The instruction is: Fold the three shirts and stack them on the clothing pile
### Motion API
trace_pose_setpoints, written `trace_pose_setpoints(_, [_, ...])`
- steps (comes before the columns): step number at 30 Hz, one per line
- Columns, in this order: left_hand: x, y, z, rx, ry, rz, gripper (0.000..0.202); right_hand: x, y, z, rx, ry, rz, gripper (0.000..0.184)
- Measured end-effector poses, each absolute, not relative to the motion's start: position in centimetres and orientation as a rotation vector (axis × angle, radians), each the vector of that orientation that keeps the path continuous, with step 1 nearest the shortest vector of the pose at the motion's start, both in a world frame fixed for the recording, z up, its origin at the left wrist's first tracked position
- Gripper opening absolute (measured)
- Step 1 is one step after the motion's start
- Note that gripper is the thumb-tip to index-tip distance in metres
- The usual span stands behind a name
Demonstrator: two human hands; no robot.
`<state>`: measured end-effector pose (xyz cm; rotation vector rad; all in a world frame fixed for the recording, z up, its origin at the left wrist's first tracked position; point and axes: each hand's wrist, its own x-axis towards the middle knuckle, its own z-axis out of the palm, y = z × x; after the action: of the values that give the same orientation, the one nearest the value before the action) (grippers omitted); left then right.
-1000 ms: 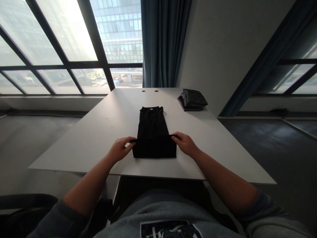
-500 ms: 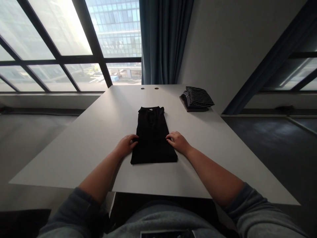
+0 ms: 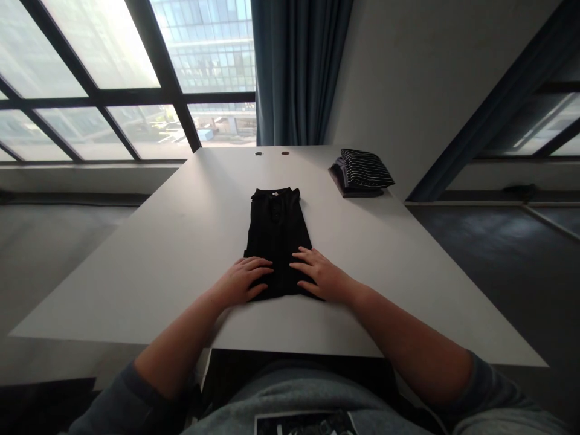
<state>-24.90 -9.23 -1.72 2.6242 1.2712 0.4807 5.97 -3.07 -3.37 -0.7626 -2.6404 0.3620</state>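
Observation:
A black folded garment (image 3: 277,232) with a collar at its far end lies flat on the white table (image 3: 181,241). On its near left part rests my left hand (image 3: 242,281), palm down with the fingers spread. My right hand (image 3: 324,275) lies flat on the near right part, its fingers also apart and pointing inward. Both hands touch the cloth without gripping it. They cover parts of the garment's near side edges.
A stack of folded clothes (image 3: 362,172), with a striped black piece on top, sits at the table's far right. Two round holes are set near the far edge. Beyond the table hang a blue curtain (image 3: 299,72) and a large window (image 3: 217,54).
Both hands have let go of the garment's side edges. They have come inward and slightly nearer to me, fingers now spread flat on the cloth. The view has tipped slightly.

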Motion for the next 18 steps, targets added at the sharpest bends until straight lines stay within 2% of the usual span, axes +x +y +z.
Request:
trace_pose_setpoints(8, [-23.8, -13.5, -3.2, 2.71, 1.262, 0.448, 0.057, 7.0, -6.6, -2.7, -0.567, -2.757, 0.343, 0.064])
trace_pose_setpoints(14, [-24.8, -14.4, -3.6, 2.767, 1.506, 0.387, 0.035, 8.4, -7.2, -2.7, -0.744, -2.63, 0.177, 0.045])
trace_pose_setpoints(18, [-25.7, -14.8, -3.5, 2.745, 1.518, 0.479, 0.033, 9.4, -7.4, -1.9, -0.738, -2.489, 0.236, 0.037])
